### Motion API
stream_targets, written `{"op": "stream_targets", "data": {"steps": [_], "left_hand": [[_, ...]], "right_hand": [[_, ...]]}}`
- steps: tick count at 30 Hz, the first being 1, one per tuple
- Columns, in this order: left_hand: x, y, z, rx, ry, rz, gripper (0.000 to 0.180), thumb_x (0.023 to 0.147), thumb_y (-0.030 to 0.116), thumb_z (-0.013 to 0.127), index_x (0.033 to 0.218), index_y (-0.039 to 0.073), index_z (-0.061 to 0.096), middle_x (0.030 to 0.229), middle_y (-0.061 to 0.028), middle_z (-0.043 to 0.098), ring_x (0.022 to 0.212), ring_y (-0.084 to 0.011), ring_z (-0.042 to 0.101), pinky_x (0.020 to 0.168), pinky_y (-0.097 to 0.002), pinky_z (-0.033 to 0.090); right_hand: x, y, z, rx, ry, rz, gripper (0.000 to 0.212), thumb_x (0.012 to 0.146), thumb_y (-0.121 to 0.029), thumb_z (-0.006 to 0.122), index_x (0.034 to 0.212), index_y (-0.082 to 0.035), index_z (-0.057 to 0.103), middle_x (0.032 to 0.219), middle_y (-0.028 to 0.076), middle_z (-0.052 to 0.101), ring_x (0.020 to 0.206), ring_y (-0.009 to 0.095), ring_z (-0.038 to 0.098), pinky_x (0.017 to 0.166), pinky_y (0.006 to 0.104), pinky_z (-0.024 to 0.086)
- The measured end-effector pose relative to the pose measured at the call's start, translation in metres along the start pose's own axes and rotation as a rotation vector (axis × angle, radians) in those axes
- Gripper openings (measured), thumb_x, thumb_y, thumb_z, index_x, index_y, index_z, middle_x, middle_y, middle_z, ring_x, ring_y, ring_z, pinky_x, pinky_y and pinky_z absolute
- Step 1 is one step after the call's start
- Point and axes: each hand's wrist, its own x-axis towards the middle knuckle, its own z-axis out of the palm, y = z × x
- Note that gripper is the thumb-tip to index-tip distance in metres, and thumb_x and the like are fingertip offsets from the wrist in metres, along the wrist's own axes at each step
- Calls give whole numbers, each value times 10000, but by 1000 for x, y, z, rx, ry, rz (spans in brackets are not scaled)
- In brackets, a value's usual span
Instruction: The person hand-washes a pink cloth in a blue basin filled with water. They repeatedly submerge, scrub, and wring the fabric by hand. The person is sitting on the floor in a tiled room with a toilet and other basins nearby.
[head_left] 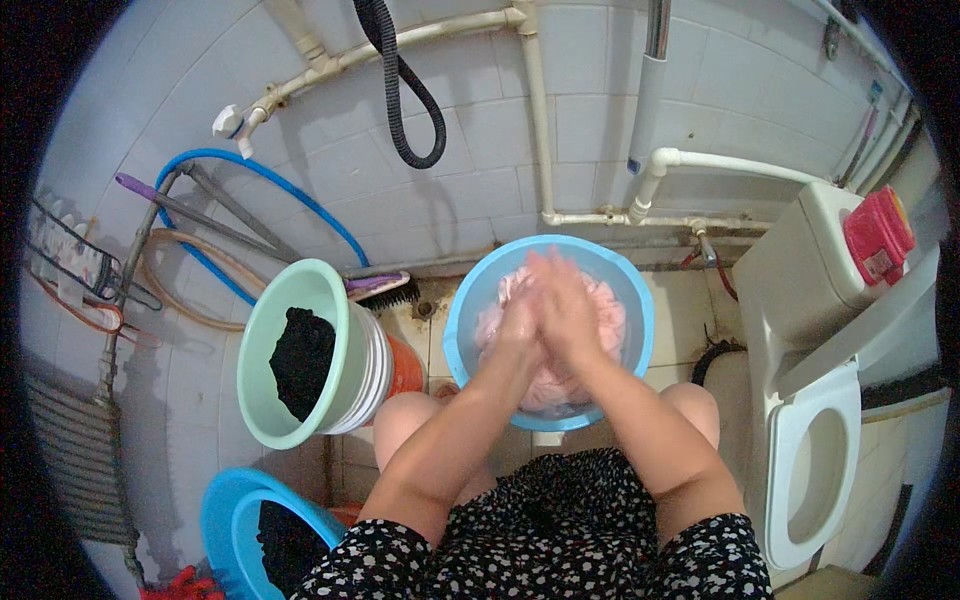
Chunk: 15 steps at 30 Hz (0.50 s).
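A light blue basin (646,318) stands on the floor between my knees, with wet pink cloth (608,315) heaped inside. Both my hands are brought together over the cloth, palm against palm or nearly so. My left hand (520,310) lies partly behind my right hand (562,300). Motion smears the fingers of both, so their grip is unclear. Whether a fold of the pink cloth is between the palms is hidden.
Left of the basin, a pale green basin (262,400) with black cloth (303,362) sits on a bucket (372,370). A blue tub (222,515) stands nearer. A brush (385,290) lies by the wall, under a tap (240,125). At right is a toilet (780,470).
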Motion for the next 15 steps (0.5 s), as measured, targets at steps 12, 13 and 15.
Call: {"op": "stream_targets", "data": {"steps": [12,13,15], "left_hand": [[-1,13,0,67,16,88,342,935,126,365,1254,8,397,1207,-140,512,1083,-253,533,950,-383,425],[0,14,1,-49,-59,77,315,914,93,410,1215,2,426,1171,-143,525,1078,-258,532,941,-384,433],[-8,22,22,-91,-82,102,307,913,110,421,1199,0,442,1170,-151,529,1084,-267,523,966,-412,410]], "right_hand": [[17,-7,-15,90,26,-63,406,907,-154,440,1291,-21,436,1290,168,474,1242,306,401,1027,385,314],[27,-2,-21,166,56,149,397,919,-179,439,1285,-26,440,1273,163,489,1222,299,420,1003,392,342],[33,20,-29,447,98,460,385,938,-227,435,1273,-38,452,1237,154,514,1171,278,461,956,393,389]]}}
